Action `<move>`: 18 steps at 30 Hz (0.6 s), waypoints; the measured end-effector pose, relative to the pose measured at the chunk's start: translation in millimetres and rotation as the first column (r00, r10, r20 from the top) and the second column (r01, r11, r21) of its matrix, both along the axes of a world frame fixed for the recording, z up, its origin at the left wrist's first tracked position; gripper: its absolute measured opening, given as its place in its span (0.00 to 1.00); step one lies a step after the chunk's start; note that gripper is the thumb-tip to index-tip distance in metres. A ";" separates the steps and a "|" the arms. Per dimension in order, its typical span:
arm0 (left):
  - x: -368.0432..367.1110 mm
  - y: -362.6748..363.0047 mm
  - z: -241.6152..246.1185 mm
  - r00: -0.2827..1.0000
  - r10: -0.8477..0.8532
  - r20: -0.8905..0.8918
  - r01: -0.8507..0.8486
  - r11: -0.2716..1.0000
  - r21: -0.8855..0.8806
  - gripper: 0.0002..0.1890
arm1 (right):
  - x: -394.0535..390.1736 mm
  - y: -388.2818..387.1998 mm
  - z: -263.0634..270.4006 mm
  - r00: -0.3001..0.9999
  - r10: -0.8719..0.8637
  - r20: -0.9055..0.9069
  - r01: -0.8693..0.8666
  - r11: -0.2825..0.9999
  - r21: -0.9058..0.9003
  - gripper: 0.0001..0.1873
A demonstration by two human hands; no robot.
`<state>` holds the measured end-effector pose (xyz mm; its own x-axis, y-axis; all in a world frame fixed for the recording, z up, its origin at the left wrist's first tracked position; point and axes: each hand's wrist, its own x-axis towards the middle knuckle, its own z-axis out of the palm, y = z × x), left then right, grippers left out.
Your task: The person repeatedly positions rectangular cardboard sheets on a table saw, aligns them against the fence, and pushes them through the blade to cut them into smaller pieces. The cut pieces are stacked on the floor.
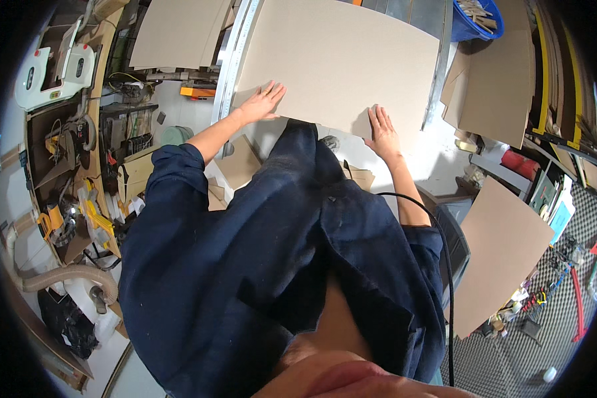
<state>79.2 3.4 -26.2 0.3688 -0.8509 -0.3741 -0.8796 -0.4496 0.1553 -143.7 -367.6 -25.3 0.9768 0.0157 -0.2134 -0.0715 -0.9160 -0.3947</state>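
Observation:
A large flat tan board (pixel 338 64), perhaps fibreboard, lies on a metal machine table (pixel 403 10) before me. My left hand (pixel 262 103) rests palm down near the board's left corner on my side, fingers spread. Close to the edge nearest me, my right hand (pixel 382 133) lies flat on the board with its fingers pointing away. Neither hand grips anything. A metal rail with a scale (pixel 236 64) runs along the board's left side. The board hides most of the table.
More tan sheets (pixel 179 35) lie beyond my left arm. A blue bin (pixel 477 22) of wood offcuts stands at the far right. Boards (pixel 500 89) lean at the right, another large panel (pixel 502 253) nearer me. Shelves (pixel 79 149) with tools and a hose (pixel 69 276) are on the left.

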 end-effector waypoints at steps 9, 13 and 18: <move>3.3 -7.5 10.1 0.993 -0.084 0.085 0.072 0.988 0.136 0.47 | 1.5 -9.3 -6.7 0.999 0.039 0.038 -0.039 0.999 0.015 0.54; 4.0 -15.8 15.6 0.999 -0.034 0.024 0.030 0.989 0.145 0.48 | -2.9 -9.4 -11.5 0.998 0.007 0.058 -0.008 1.000 0.013 0.52; 7.9 -11.0 5.8 0.995 0.098 -0.020 -0.096 0.991 0.089 0.54 | -2.4 5.7 -1.6 0.993 -0.114 0.019 0.116 0.983 -0.145 0.55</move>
<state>87.1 -7.6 -20.3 0.4374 -0.7754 -0.4555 -0.8278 -0.5450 0.1329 -146.1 -361.9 -26.9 0.9726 -0.1273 -0.1947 -0.1761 -0.9498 -0.2587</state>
